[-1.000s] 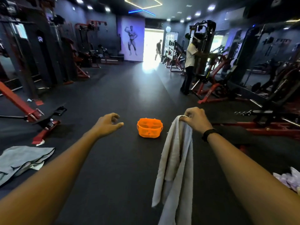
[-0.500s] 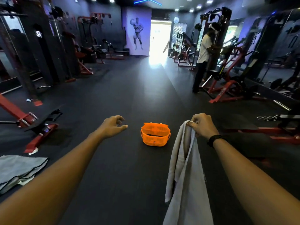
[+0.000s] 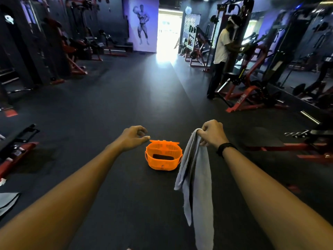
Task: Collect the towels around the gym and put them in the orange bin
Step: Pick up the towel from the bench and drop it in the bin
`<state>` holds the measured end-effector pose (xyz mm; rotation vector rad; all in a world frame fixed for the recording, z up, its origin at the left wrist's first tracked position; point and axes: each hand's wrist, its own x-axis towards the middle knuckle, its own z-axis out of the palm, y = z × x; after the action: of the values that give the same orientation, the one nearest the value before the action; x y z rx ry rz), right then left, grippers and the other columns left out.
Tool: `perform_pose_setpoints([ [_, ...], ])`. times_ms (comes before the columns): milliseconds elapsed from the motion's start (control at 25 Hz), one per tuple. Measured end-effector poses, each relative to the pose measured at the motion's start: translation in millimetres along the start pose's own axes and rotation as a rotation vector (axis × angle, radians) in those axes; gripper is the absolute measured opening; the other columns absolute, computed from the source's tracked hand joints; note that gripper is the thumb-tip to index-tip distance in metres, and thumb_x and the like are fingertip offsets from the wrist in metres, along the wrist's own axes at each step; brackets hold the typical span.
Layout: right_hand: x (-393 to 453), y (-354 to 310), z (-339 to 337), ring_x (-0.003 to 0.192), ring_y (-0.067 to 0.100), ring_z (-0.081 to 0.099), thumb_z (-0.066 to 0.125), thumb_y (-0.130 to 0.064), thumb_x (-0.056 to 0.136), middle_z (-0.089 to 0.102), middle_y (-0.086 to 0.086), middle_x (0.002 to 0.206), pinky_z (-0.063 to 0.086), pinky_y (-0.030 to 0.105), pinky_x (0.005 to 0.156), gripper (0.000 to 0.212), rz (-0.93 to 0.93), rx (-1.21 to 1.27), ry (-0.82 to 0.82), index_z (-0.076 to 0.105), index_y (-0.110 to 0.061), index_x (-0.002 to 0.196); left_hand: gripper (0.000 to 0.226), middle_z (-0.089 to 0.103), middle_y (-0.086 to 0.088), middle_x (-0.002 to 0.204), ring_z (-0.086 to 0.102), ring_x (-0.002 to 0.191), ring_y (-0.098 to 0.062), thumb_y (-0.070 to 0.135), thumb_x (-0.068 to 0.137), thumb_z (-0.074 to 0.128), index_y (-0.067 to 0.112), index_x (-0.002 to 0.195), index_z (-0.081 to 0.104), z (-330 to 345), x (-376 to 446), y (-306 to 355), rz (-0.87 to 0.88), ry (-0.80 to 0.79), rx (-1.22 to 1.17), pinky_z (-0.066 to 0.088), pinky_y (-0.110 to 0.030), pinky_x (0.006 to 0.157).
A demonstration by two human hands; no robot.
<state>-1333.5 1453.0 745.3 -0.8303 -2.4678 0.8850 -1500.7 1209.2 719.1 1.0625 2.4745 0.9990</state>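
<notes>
Towel [image 3: 196, 181] hangs from the right hand [image 3: 212, 135], whose grip is a closed fist bunched around its top edge; the cloth drops long and loose past the forearm toward the bottom of the view. The left hand [image 3: 134, 137] holds nothing, fingers loosely curled with the thumb near the fingertips, hovering apart from the bin. Between the two hands, on the dark floor [image 3: 126, 98], sits the orange bin [image 3: 163, 156], upright, mouth open, with something dark lying inside. The towel's left edge overlaps the bin's right rim in the view; whether they touch cannot be told. Bare floor runs ahead to the bright doorway. Red-framed gym machines [image 3: 248, 83] line both sides, with a person in a white shirt [image 3: 220, 49] at the right. Another grey cloth [image 3: 7, 201] lies at the far left edge.
</notes>
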Motion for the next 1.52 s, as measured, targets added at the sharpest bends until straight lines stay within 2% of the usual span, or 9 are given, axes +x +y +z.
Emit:
perform_pose_setpoints([
  [320,183,-20,53,0.057,0.022,0.068,0.063,-0.021,0.079,0.069,0.008,0.059,0.060,0.042,0.061,0.025,0.124,-0.189,0.073,0.069,-0.003,0.064,0.030,0.070,-0.001,0.108,0.064,0.094,-0.009,0.035,0.087,0.066,0.016,0.110,0.068,9,208,6,0.231,-0.133,-0.017,0.051,-0.021,0.079],
  [640,325,-32,87,0.042,0.016,0.051,0.067,-0.022,0.074,0.060,0.007,0.050,0.042,0.025,0.043,0.026,0.197,0.075,0.057,0.066,-0.002,0.057,0.023,0.069,-0.002,0.098,0.063,0.082,-0.011,0.034,0.088,0.065,0.013,0.098,0.069,32,360,15,0.314,-0.190,-0.009,0.050,-0.019,0.066],
  [840,395,-4,104,0.053,0.013,0.049,0.064,-0.035,0.089,0.058,0.004,0.059,0.042,0.024,0.046,0.037,0.029,0.327,-0.181,0.068,-0.001,0.075,0.023,0.054,0.002,0.070,0.052,0.066,-0.011,0.028,0.095,0.054,0.021,0.074,0.055,26,442,-5,0.292,-0.121,-0.125,0.042,-0.024,0.059],
  [920,431,18,111,0.062,0.014,0.055,0.066,-0.038,0.087,0.064,0.009,0.074,0.046,0.023,0.050,0.034,-0.024,0.364,-0.289,0.067,-0.004,0.089,0.024,0.051,-0.001,0.070,0.051,0.068,-0.015,0.031,0.092,0.051,0.023,0.070,0.050,23,482,-13,0.276,-0.084,-0.278,0.047,-0.040,0.063],
  [1120,519,68,149,0.102,0.016,0.061,0.077,-0.026,0.077,0.066,0.002,0.110,0.053,0.034,0.089,0.044,-0.051,-0.053,-0.567,0.062,-0.014,0.116,0.029,0.047,-0.003,0.073,0.047,0.075,-0.022,0.018,0.100,0.045,0.018,0.071,0.047,7,571,-5,0.124,0.022,-0.510,0.044,-0.041,0.069],
  [1280,579,74,163,0.069,0.013,0.054,0.072,-0.013,0.080,0.062,0.010,0.073,0.048,0.034,0.064,0.016,-0.191,-0.102,-0.356,0.065,0.001,0.078,0.019,0.048,0.001,0.077,0.049,0.076,-0.015,0.029,0.096,0.054,0.013,0.098,0.045,-10,610,-9,0.043,0.170,-0.366,0.045,-0.036,0.070],
  [1360,602,70,164,0.058,0.007,0.049,0.080,-0.016,0.073,0.063,0.008,0.064,0.041,0.020,0.053,0.021,-0.245,-0.057,-0.297,0.067,-0.001,0.068,0.059,0.054,-0.003,0.087,0.054,0.083,-0.015,0.045,0.082,0.069,0.020,0.122,0.035,-18,622,-18,0.025,0.054,-0.194,0.049,-0.035,0.075],
  [1440,618,62,165,0.053,0.001,0.049,0.085,-0.017,0.067,0.067,0.006,0.063,0.035,0.011,0.048,0.019,-0.294,0.000,-0.253,0.070,-0.004,0.065,0.081,0.062,-0.003,0.104,0.060,0.098,-0.021,0.063,0.067,0.073,0.035,0.133,0.035,-21,637,-19,0.058,-0.105,0.366,0.049,-0.037,0.080],
  [1520,626,59,166,0.050,0.001,0.052,0.087,-0.016,0.064,0.065,0.001,0.060,0.036,0.009,0.049,0.020,-0.317,0.110,-0.215,0.071,-0.004,0.064,0.061,0.065,0.000,0.113,0.061,0.105,-0.026,0.066,0.071,0.066,0.040,0.125,0.052,-17,655,-16,0.137,-0.086,0.881,0.044,-0.032,0.075],
])
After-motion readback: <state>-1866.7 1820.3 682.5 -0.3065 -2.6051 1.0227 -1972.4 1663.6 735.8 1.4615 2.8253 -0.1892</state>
